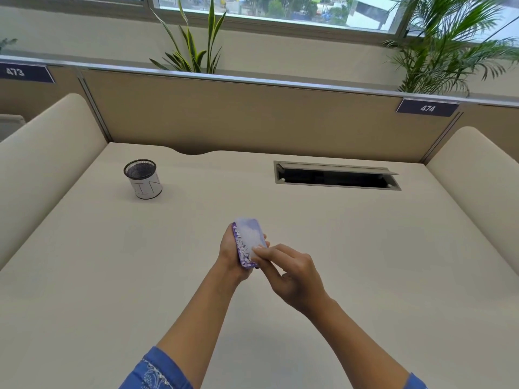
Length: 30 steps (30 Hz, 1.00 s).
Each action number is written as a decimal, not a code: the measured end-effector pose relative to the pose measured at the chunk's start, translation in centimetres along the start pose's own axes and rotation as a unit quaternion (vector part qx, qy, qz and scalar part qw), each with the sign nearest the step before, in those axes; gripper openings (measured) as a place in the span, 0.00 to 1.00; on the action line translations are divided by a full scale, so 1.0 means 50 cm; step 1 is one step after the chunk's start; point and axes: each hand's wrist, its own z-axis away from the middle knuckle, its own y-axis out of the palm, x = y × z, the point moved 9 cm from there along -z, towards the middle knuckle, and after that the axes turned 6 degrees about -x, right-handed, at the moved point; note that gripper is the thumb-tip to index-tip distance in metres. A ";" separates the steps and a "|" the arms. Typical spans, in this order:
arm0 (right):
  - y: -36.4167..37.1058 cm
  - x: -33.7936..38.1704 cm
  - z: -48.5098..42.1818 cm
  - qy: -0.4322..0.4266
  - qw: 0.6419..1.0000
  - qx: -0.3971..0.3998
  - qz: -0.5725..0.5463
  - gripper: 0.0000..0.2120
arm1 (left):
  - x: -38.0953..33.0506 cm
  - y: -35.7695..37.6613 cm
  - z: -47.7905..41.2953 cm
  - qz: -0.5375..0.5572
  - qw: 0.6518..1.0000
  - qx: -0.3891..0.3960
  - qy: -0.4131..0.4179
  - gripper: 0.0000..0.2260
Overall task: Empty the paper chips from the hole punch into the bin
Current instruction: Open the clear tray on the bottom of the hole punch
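- Your left hand (230, 255) grips the hole punch (248, 242), held above the worktop (365, 248); right hand (292, 272) fingertips pinch its cover edge.
- Bin (143, 178) sits well apart, far left.
- Popping the cover here likely spills chips onto the worktop; carry it over first.

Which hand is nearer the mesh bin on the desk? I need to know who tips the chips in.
Left. The left hand cradles the hole punch on the side towards the mesh bin, which stands far-left. The right hand pinches the punch's base from the opposite side.
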 end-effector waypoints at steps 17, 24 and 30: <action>-0.072 -0.076 0.028 0.254 0.945 -0.183 -0.091 0.02 | -0.018 0.002 -0.004 -0.049 0.998 -0.016 0.045 0.19; -0.078 -0.116 0.054 0.363 0.902 -0.214 -0.098 0.05 | -0.007 -0.004 -0.010 -0.027 0.998 -0.030 0.050 0.24; -0.062 -0.153 0.094 0.473 0.825 -0.239 -0.199 0.05 | -0.003 -0.001 -0.009 0.006 0.999 -0.011 0.036 0.22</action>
